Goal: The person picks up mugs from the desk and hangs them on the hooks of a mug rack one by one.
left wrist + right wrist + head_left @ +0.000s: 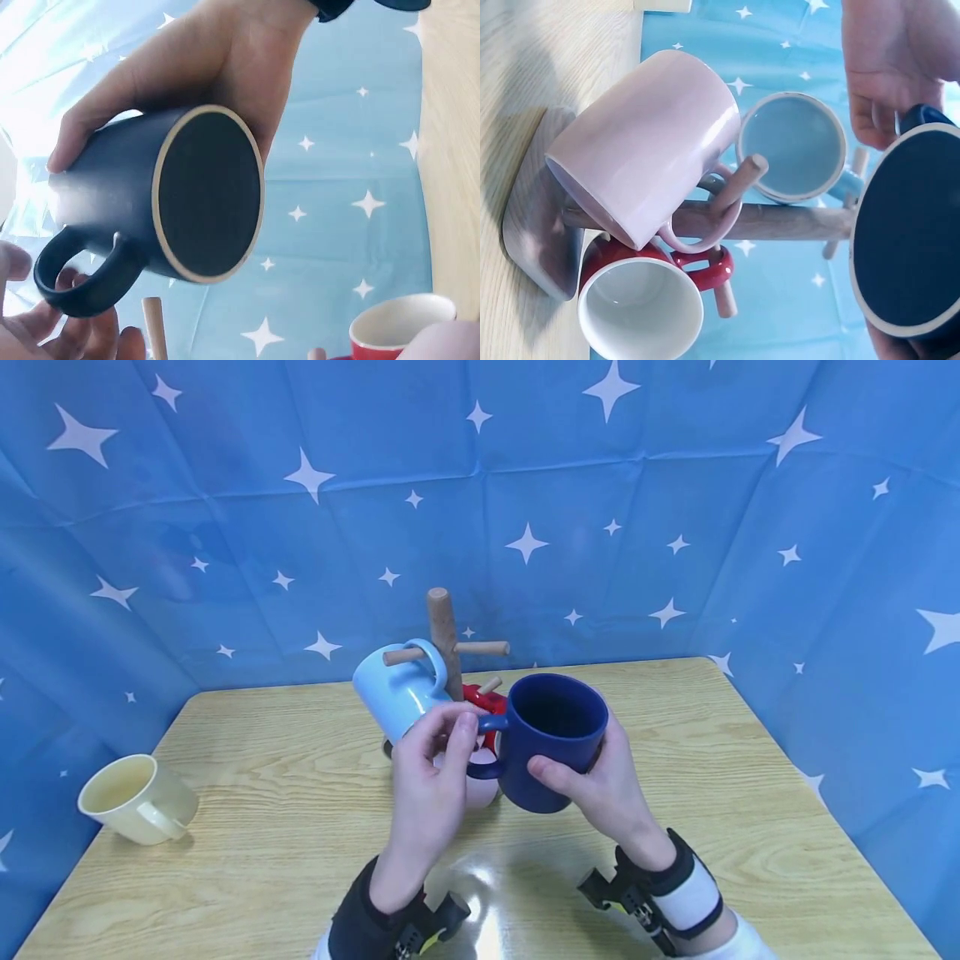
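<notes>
A dark blue mug (551,747) is held up in front of a wooden mug tree (444,631), its opening upward and its handle pointing left. My right hand (600,785) grips its body from the right, thumb across the near side. At the handle, my left hand (435,777) pinches with thumb and fingers; the exact contact is partly hidden. Light blue (397,689), red (641,307) and pink (649,150) mugs hang by their handles on the tree's pegs. The left wrist view shows the dark blue mug's unglazed base rim.
A cream mug (138,799) lies tilted on the wooden table (285,843) at the left. The tree's base (544,210) stands on the tabletop. An upper right peg (483,648) bears no mug. Blue star-patterned cloth (480,510) hangs behind and at both sides.
</notes>
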{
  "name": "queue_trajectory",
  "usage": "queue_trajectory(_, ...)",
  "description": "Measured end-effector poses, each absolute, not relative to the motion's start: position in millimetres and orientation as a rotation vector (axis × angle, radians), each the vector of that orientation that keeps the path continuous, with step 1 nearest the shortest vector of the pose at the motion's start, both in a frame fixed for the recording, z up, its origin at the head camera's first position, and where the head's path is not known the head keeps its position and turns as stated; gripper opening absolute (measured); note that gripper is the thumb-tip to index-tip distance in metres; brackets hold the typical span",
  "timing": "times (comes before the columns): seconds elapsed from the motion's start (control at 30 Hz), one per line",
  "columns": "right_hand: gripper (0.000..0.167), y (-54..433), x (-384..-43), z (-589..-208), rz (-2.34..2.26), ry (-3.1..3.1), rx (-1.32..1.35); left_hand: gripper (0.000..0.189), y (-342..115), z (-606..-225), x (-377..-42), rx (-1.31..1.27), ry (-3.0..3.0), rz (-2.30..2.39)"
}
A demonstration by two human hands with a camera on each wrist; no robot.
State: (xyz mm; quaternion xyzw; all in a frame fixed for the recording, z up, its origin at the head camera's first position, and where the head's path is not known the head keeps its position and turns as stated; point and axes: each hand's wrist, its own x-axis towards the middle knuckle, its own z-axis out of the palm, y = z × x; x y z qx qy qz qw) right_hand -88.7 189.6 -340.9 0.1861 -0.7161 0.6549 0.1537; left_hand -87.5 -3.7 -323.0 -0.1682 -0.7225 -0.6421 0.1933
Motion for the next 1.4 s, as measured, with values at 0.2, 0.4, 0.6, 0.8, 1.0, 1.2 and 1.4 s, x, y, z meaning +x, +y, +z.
queue_trajectory(0.2, 0.066, 191, -89, -340, 1.897, -2.055, 0.45, 0.023, -11, -322, -87, -0.485, -1.915, -1.671)
queue_trajectory(0.4, 0.065, 194, -89, -338, 1.911, -2.087, 0.364, 0.025, -22, -316, -95, -0.467, -1.81, -1.537)
queue_trajectory(0.6, 0.065, 193, -89, -337, 1.952, -2.106, 0.283, 0.028, -35, -301, -115, -0.435, -1.685, -1.418)
queue_trajectory(0.8, 0.065, 194, -90, -336, 1.985, -2.11, 0.232, 0.032, -45, -285, -139, -0.423, -1.837, -1.331)
queue_trajectory(1.0, 0.066, 196, -92, -336, 2.052, -2.093, 0.166, 0.038, -48, -275, -160, -0.424, -1.996, -1.356)
queue_trajectory(1.2, 0.065, 197, -94, -334, 2.129, -2.062, 0.13, 0.04, -43, -269, -174, -0.454, -2.066, -1.395)
queue_trajectory(1.4, 0.065, 196, -95, -333, 2.183, -2.037, 0.103, 0.041, -36, -265, -186, -0.479, -2.137, -1.394)
